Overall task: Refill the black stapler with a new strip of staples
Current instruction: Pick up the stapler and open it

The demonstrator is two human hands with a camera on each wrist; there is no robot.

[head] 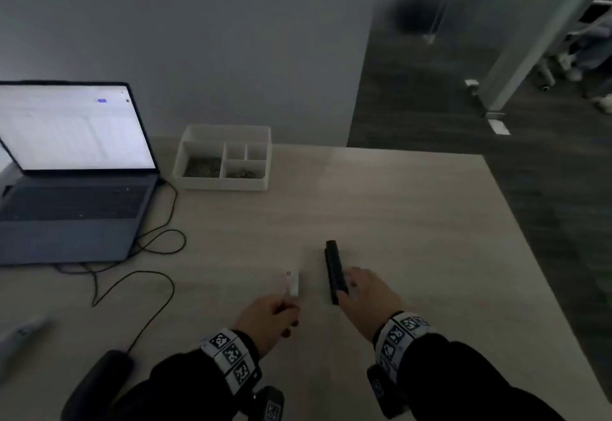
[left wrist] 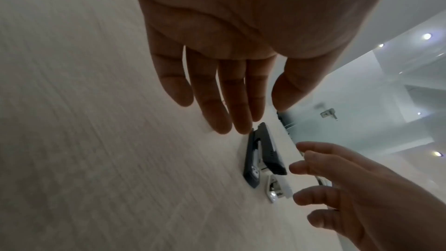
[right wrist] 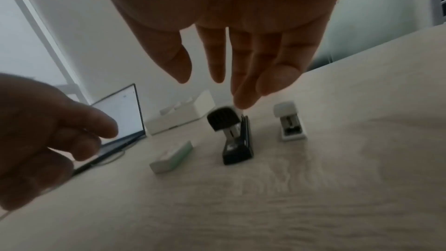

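The black stapler (head: 333, 270) lies closed on the light wooden table, pointing away from me. A small white staple box (head: 294, 284) sits just to its left. My right hand (head: 362, 291) hovers over the stapler's near end with straight, relaxed fingers (right wrist: 243, 91) and holds nothing. Whether those fingers touch the stapler (right wrist: 237, 140) I cannot tell. My left hand (head: 273, 316) is just behind the staple box (right wrist: 172, 157), empty, with its fingers (left wrist: 217, 106) stretched out above the table. In the left wrist view the black stapler (left wrist: 264, 156) lies beyond the fingertips.
A white stapler (right wrist: 291, 124) stands right of the black one. An open laptop (head: 73, 162) is at the far left, with cables (head: 159, 248) trailing over the table. A white divided organiser (head: 225, 185) sits at the back. The table edge (head: 536, 238) runs along the right.
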